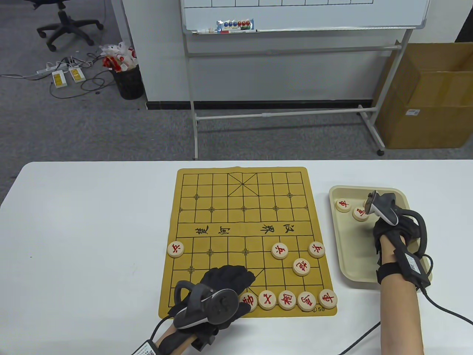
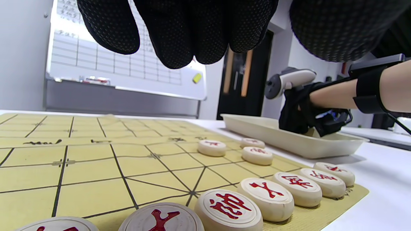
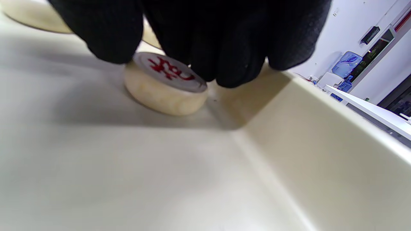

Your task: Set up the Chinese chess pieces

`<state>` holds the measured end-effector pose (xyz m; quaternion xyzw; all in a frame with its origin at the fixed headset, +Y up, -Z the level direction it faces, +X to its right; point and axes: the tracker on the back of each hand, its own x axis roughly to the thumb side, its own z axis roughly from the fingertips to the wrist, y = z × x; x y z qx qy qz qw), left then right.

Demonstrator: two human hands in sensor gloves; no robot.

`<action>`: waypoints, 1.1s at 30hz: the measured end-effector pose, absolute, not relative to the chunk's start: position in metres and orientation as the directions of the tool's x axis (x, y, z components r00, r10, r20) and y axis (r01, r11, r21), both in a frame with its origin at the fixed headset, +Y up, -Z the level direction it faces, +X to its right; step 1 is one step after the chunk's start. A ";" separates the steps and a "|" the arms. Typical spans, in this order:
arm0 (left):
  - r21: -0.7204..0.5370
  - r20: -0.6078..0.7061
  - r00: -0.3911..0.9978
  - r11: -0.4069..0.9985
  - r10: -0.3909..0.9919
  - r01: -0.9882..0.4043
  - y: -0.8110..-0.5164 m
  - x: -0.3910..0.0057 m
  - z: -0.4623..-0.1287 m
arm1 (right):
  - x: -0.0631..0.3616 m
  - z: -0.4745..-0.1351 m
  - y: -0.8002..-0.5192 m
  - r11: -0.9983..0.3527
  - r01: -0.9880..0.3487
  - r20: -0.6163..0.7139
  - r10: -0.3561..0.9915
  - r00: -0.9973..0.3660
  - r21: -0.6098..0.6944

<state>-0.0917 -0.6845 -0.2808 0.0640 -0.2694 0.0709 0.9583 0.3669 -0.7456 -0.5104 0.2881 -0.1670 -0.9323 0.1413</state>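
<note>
The yellow board [image 1: 244, 236] holds round wooden pieces with red characters. Five stand along its near row [image 1: 287, 299], and several more [image 1: 280, 251] lie further up. My left hand [image 1: 227, 279] hovers over the near left part of the board. In the left wrist view its fingers [image 2: 189, 38] hang loosely over two more near-row pieces [image 2: 160, 219] and hold nothing. My right hand [image 1: 382, 225] is down in the beige tray [image 1: 369, 275]. Its thumb and fingertips [image 3: 224, 57] pinch one piece [image 3: 165, 85] that lies flat on the tray floor.
Two other pieces [image 1: 343, 205] [image 1: 360, 213] lie at the tray's far end. The tray wall [image 3: 321, 134] rises close to the right of the pinched piece. White table [image 1: 85, 240] spreads to the left of the board. Glove cables trail off the near edge.
</note>
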 end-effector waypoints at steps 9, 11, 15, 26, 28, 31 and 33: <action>0.082 0.524 0.846 0.982 0.102 -0.169 -0.685 -0.091 -0.281 | 0.365 -0.509 -0.749 -0.893 0.079 -0.501 -0.319 -0.805 0.442; 0.085 0.524 0.846 0.982 0.101 -0.171 -0.685 -0.091 -0.281 | 0.363 -0.507 -0.748 -0.889 0.132 -0.492 -0.360 -0.793 0.439; 0.087 0.522 0.847 0.981 0.103 -0.174 -0.685 -0.091 -0.281 | 0.360 -0.501 -0.738 -0.903 0.115 -0.482 -0.325 -0.813 0.415; 0.168 0.537 0.836 0.958 0.109 -0.233 -0.679 -0.087 -0.273 | 0.270 -0.419 -0.644 -0.998 -0.057 -0.098 0.056 -0.994 0.016; 0.205 0.559 0.823 0.944 0.103 -0.257 -0.676 -0.083 -0.265 | 0.240 -0.390 -0.636 -0.987 -0.162 0.052 0.162 -0.985 0.006; 0.249 0.596 0.798 0.924 0.091 -0.291 -0.671 -0.074 -0.252 | 0.201 -0.350 -0.633 -0.949 -0.307 0.247 0.315 -0.916 0.070; 0.282 0.617 0.784 0.911 0.068 -0.301 -0.669 -0.068 -0.243 | 0.181 -0.326 -0.639 -0.907 -0.400 0.351 0.421 -0.836 0.136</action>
